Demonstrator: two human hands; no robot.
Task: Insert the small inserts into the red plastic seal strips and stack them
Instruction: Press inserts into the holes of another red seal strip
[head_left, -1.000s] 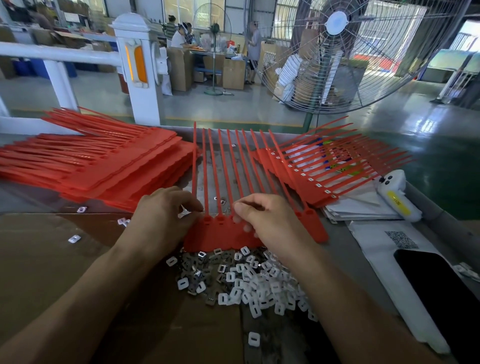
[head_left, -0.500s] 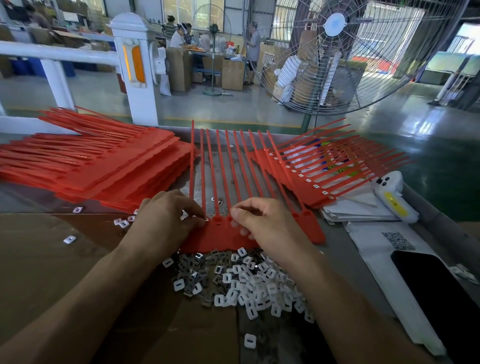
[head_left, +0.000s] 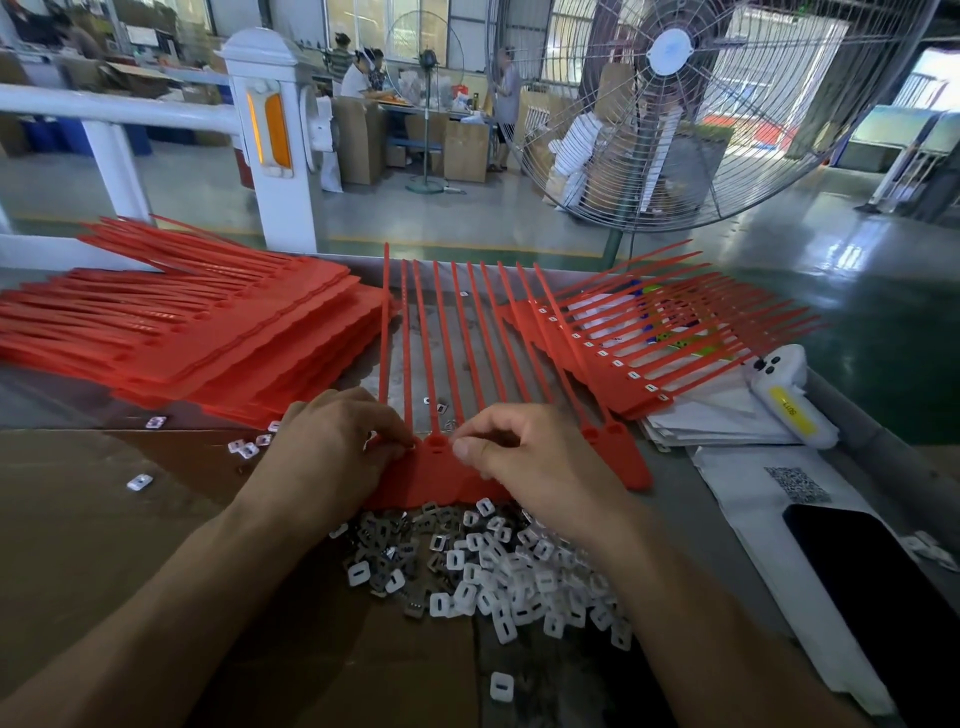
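A comb of red seal strips (head_left: 441, 470) lies in front of me, heads toward me and tails pointing away. My left hand (head_left: 332, 457) pinches the strip's leftmost head with curled fingertips. My right hand (head_left: 530, 462) has thumb and curled fingers pinched at the head beside it, and the small insert between them is mostly hidden. A pile of white and grey small inserts (head_left: 498, 577) lies just below the strip. A stack of bare red strips (head_left: 218, 338) sits at the left. A stack of strips fitted with white inserts (head_left: 628, 358) sits at the right.
Loose inserts (head_left: 140, 482) lie scattered on the brown cardboard (head_left: 104, 545). A white handheld device (head_left: 789, 405), papers and a black phone (head_left: 883, 597) lie at the right. A large fan (head_left: 727, 114) and a white post stand beyond the table.
My right hand has crept a little to the left along the strip's heads. My left hand stays at the left end.
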